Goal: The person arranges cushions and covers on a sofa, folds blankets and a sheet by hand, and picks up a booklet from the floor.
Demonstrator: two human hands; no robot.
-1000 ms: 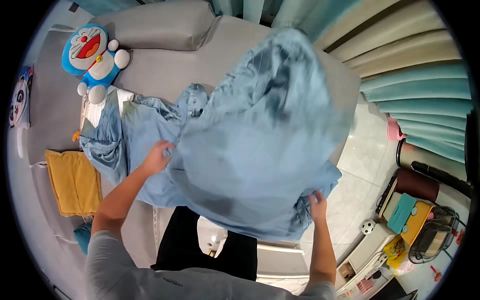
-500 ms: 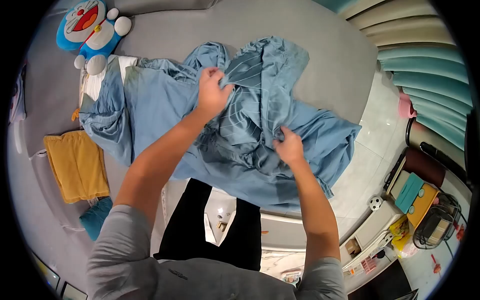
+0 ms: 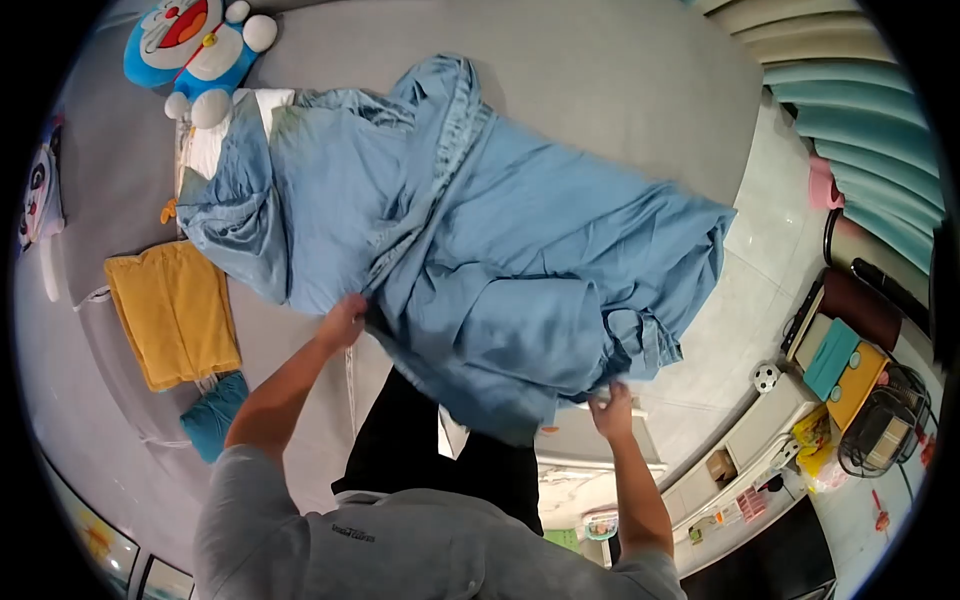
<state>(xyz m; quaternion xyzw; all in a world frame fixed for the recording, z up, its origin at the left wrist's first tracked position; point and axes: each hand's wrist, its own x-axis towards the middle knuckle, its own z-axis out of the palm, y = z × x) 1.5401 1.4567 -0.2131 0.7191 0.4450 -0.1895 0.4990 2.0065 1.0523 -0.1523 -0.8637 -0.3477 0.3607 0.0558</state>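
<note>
A large blue garment, perhaps a long coat, lies spread and creased over the grey sofa. Its near part is pulled toward my body and blurred by movement. My left hand is closed on its near edge, left of my legs. Farther right, my right hand pinches the lower edge by a bunched, folded part. White cloth shows at the garment's far left end. What lies beneath the folds is hidden.
A blue and white plush toy sits at the far left of the grey sofa. A yellow cushion and a teal cushion lie at left. Right are teal curtains, a small ball and a black wire basket.
Both hands have come down toward my body, pulling the garment's near side with them. The striped inner side that showed in the middle is now covered by plain blue cloth.
</note>
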